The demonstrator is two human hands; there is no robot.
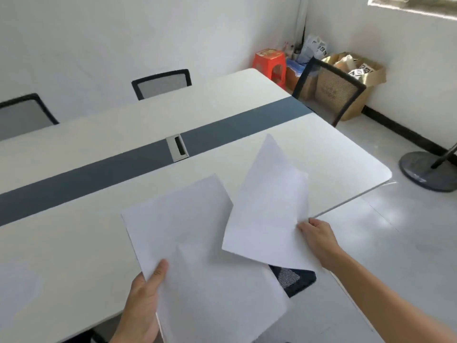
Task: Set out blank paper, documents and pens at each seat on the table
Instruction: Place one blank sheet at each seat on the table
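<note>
Two mesh-backed chairs stand at the far side of a long white table, which a dark strip runs along with a small cable port set into it. Over the table's near edge, a person's left hand grips a stack of blank paper by its lower left corner, the thumb pressed on top and the fingers hidden beneath. Just to the right, the right hand pinches a single sheet at its right edge, thumb on top and fingers curled under it. The sheet is held tilted above the table's near right part and overlaps the stack's right side. A black mesh seat back shows below the papers at the table's near edge. Beyond the table's far right end stand a red stool, another black chair and a brown paper bag. A round grey stand base sits on the floor right of the table.
</note>
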